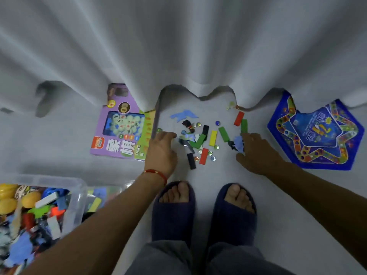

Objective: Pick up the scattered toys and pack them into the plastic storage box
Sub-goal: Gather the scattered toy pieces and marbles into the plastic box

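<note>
The scattered toys (206, 139), small red, green, yellow and black blocks lying at mixed angles among glass marbles, are spread on the floor near the curtain (178, 46). They are flanked by the left hand (161, 151) and right hand (258, 153), both released with fingers spread. The plastic storage box (76, 187), packed with colourful pieces, is seen near left, between a purple game box (123, 135) and the person's slippers (173, 211).

A pale grey curtain (178, 46) is hung across the far side, its wavy hem draped on the grey floor (59, 155). Two dark blue slippers (173, 211) are worn on the feet at near centre, and grey trouser legs (168, 259) are seen below them.
</note>
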`<move>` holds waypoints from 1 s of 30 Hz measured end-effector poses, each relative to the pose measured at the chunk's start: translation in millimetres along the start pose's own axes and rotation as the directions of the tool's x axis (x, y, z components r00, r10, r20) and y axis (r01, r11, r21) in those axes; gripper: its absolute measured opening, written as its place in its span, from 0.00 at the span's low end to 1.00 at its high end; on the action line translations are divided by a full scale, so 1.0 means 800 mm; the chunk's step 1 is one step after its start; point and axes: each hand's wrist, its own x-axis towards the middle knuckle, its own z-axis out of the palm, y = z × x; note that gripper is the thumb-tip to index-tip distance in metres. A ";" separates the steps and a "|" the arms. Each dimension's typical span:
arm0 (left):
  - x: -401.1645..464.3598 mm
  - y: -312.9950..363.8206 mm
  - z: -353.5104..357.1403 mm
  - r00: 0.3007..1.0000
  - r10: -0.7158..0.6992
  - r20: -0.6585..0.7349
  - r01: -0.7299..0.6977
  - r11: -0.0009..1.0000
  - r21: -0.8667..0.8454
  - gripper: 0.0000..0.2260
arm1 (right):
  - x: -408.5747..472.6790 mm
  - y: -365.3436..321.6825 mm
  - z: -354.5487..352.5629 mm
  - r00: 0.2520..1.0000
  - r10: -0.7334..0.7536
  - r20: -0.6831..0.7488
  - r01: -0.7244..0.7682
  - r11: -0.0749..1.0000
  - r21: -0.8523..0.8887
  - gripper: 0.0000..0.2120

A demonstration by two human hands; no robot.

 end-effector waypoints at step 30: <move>0.174 -0.009 0.046 0.962 0.274 0.014 -0.270 0.936 0.228 0.08 | 0.156 -0.010 -0.020 0.886 -0.232 -0.401 0.314 0.937 0.151 0.05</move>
